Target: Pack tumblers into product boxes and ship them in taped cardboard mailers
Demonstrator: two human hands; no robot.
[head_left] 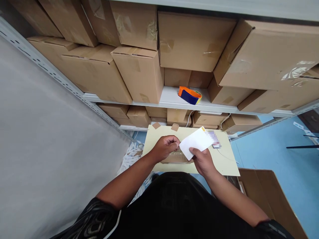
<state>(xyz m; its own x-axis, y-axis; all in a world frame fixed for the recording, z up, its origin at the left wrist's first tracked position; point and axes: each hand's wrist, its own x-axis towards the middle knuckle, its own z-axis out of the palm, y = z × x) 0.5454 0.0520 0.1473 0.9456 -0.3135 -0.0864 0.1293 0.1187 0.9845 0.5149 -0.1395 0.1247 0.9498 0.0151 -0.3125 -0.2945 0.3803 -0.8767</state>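
A white rectangular sheet (195,143) with a small orange mark near its top corner is in my right hand (204,162), the thumb lying on top of it. Close to the sheet's left edge, my left hand (166,146) has its fingers curled into a pinch; whatever sits between them, if anything, is hidden. Beneath both hands a cardboard box (174,158) with shiny tape on top rests on a pale yellow tabletop (154,139). The sheet and hands cover part of the box.
Cardboard boxes (139,73) fill the shelves ahead. An orange and blue tape roll (189,95) lies on the shelf ledge. A blurred-out flat item (214,139) is on the table's right. White paper strips (129,157) litter the left; flattened cardboard (271,192) stands right.
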